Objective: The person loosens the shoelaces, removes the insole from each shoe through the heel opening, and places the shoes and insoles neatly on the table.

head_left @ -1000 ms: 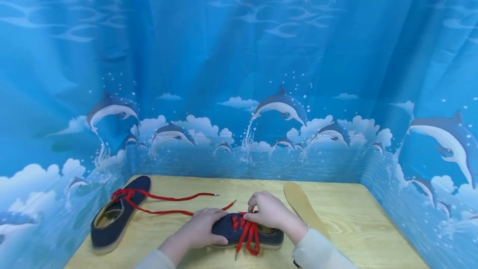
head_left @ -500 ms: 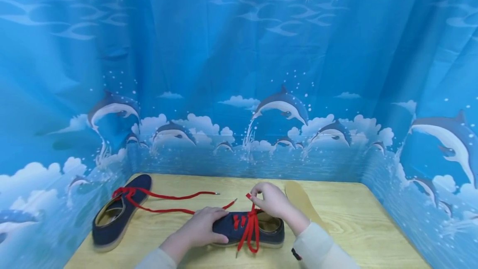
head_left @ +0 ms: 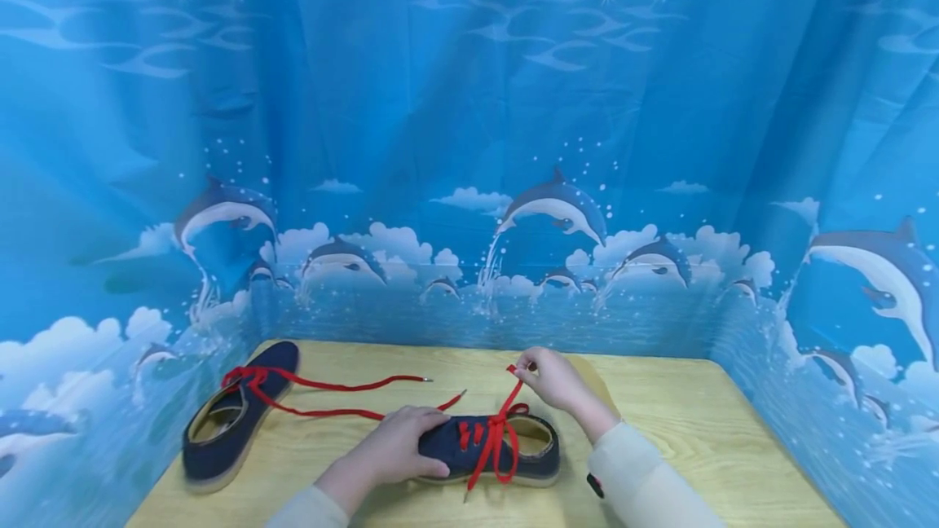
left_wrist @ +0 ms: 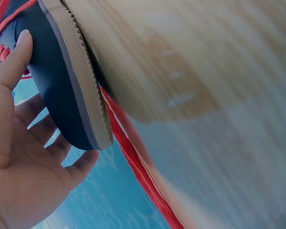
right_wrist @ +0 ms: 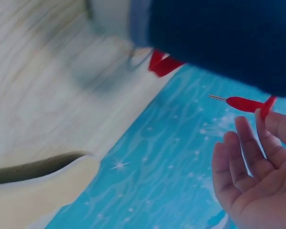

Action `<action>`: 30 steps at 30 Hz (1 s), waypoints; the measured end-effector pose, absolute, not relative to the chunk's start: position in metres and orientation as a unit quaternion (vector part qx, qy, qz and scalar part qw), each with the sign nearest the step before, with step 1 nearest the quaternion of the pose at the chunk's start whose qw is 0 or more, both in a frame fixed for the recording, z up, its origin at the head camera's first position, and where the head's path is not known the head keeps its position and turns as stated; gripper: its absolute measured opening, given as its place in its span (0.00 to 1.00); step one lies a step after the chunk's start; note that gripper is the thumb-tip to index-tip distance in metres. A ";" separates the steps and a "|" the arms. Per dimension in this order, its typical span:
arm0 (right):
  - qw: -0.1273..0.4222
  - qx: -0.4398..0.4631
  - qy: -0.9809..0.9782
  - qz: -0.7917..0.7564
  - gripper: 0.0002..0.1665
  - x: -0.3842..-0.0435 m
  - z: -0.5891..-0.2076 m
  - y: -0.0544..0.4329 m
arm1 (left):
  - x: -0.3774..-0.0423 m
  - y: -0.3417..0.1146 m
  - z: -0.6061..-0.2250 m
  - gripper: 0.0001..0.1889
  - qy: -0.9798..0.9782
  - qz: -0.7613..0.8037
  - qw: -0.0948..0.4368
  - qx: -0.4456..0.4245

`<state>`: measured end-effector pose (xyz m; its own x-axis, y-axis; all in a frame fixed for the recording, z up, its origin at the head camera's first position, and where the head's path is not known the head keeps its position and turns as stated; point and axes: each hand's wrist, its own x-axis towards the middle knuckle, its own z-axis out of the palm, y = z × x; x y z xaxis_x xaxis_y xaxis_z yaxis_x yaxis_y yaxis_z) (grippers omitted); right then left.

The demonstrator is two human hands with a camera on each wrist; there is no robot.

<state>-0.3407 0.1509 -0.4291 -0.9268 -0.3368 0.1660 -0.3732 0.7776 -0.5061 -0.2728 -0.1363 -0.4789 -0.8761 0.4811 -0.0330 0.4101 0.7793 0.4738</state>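
Note:
A navy shoe with red laces [head_left: 499,446] lies on the table, toe to the left. My left hand [head_left: 392,445] grips its toe, with the thumb on the near side. In the left wrist view, the thumb rests on the dark upper [left_wrist: 52,71] and the other fingers lie behind the shoe. My right hand [head_left: 552,381] pinches a strand of red lace [head_left: 510,398] between thumb and forefinger, stretched up from the knot. Loops and a loose end of lace hang over the shoe's near side. A metal-tipped lace end [right_wrist: 243,103] shows beside the right fingers in the right wrist view.
At the left lies a second navy shoe [head_left: 249,442], its long red laces [head_left: 345,389] trailing right across the wooden table [head_left: 734,430]. A tan insole [head_left: 592,373] is partly hidden behind the right arm. A blue dolphin-print curtain [head_left: 469,145] encloses the table's back and sides.
My right hand has lifted from the knot and moved away and to the right, drawing the pinched lace out straight. The left hand and its shoe stay in place.

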 end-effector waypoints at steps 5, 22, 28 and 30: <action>0.029 0.160 -0.948 0.273 0.08 -0.353 -0.435 0.162 | -0.273 -0.136 -0.478 0.42 0.941 0.229 0.076 0.238; 0.021 0.126 -0.964 0.234 0.06 -0.375 -0.469 0.180 | -0.271 -0.135 -0.477 0.42 0.940 0.240 0.081 0.227; -0.012 0.124 -0.963 0.240 0.10 -0.368 -0.477 0.178 | -0.270 -0.134 -0.475 0.42 0.941 0.239 0.080 0.226; -0.020 0.127 -0.961 0.244 0.11 -0.366 -0.477 0.177 | -0.270 -0.134 -0.474 0.42 0.942 0.236 0.078 0.226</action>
<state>-0.3657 0.1770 -0.4775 -0.9671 -0.2534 0.0235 -0.2340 0.8489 -0.4740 -0.2700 -0.1342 -0.4740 -0.8853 0.4633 -0.0408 0.3892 0.7861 0.4802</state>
